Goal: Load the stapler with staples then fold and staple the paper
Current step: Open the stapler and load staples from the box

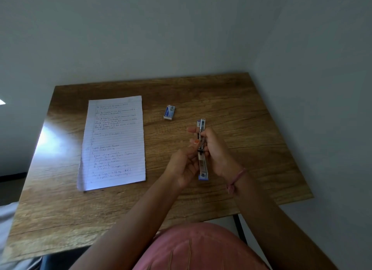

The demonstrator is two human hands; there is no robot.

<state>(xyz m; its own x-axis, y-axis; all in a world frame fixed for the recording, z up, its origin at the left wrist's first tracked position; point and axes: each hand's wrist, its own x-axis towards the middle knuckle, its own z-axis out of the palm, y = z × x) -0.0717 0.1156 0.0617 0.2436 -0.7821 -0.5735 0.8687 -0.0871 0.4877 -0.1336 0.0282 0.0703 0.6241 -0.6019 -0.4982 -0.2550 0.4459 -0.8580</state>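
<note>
A blue and silver stapler [202,165] is held above the wooden table [251,128], swung open lengthwise so its metal channel shows. My right hand [216,151] grips its far half from the right. My left hand [184,167] holds the near half from the left, fingertips at the channel. A small blue and white staple box [169,112] lies on the table beyond the hands. A lined sheet of paper [114,143] with handwriting lies flat to the left, unfolded.
The table stands against a pale wall at its far and right sides. A black table leg [240,227] shows below the right front edge. My pink clothing [193,247] fills the bottom centre.
</note>
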